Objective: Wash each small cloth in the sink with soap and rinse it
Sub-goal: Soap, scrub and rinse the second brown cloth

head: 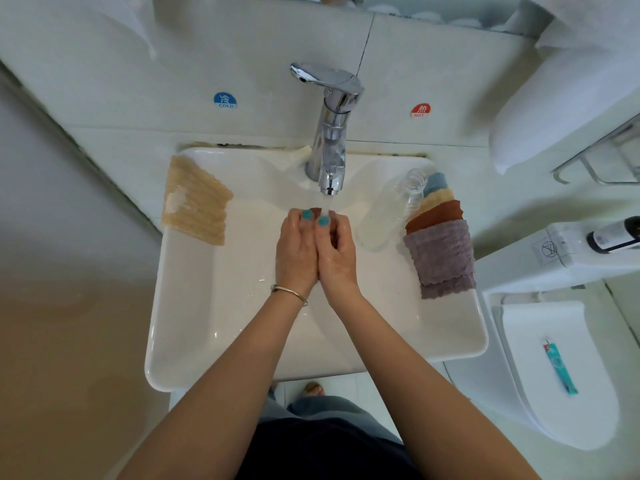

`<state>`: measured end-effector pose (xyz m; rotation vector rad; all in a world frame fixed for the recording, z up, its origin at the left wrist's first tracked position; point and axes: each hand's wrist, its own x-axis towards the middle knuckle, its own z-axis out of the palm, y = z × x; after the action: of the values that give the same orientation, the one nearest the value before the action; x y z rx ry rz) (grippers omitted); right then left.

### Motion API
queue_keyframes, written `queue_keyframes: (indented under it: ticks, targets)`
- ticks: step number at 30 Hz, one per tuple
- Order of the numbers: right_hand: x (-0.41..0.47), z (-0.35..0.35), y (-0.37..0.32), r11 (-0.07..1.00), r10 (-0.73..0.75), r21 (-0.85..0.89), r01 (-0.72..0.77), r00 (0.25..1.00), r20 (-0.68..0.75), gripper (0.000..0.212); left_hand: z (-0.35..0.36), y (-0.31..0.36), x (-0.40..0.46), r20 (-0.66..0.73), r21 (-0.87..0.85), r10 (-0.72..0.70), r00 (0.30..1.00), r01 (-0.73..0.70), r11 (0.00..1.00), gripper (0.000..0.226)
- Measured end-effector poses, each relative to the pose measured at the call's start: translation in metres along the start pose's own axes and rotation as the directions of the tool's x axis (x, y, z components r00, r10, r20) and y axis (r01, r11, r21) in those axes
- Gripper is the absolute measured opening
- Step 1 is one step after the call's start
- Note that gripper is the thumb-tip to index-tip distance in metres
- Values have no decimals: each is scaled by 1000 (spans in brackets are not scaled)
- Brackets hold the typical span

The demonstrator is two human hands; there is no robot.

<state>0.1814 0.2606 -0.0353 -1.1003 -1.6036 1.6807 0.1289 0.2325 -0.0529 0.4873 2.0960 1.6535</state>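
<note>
I am watching both hands working together under the running tap (333, 133), over the middle of the sink (194, 306). The left hand (296, 249) and the right hand (337, 252) are pressing side by side, fingers curled inward around a small brownish cloth (316, 212); only a sliver of it is showing between the fingertips, right where the stream is landing. So both hands are gripping that 1 cloth, though I cannot tell how much of it is bunched inside.

A beige cloth (195, 202) is lying over the sink's left rim, with a pale patch near its lower corner. On the right rim a fanned stack of cloths (440, 237) is lying, purple on top, beside a clear bottle (398, 209) tipped on its side.

Judging the step as rinsing or rubbing under the water, I am thinking it goes best by keeping the cloth directly in the stream, opening and squeezing it repeatedly so the folded inner layers are flushing too, and holding it low in the basin so spray is staying off the cloths on the rims
</note>
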Motion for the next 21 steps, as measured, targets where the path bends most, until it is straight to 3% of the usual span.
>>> queue_keyframes:
  ticks: [4,9,12,17,19,21]
  targets:
    - [4,6,-2,995,39,-92,-41,999,-31,24,0,0,3,7,-21,-115,993,116,993,10]
    - [13,11,-10,969,30,-240,-50,996,-85,40,2,10,0,-168,-105,-95,981,78,991,42]
    - [15,14,-11,978,62,-190,-90,987,-150,47,2,12,8,-130,-99,-184,974,172,980,51]
    - [18,12,-14,964,148,-186,-190,965,-214,54,0,18,13,-96,18,-86,992,89,996,55]
    - [15,9,-17,965,165,-167,-202,964,-210,51,1,22,11,-46,107,-87,995,91,990,53]
    - [8,3,-16,981,153,-90,-173,969,-195,44,0,23,5,16,85,-108,994,107,991,44]
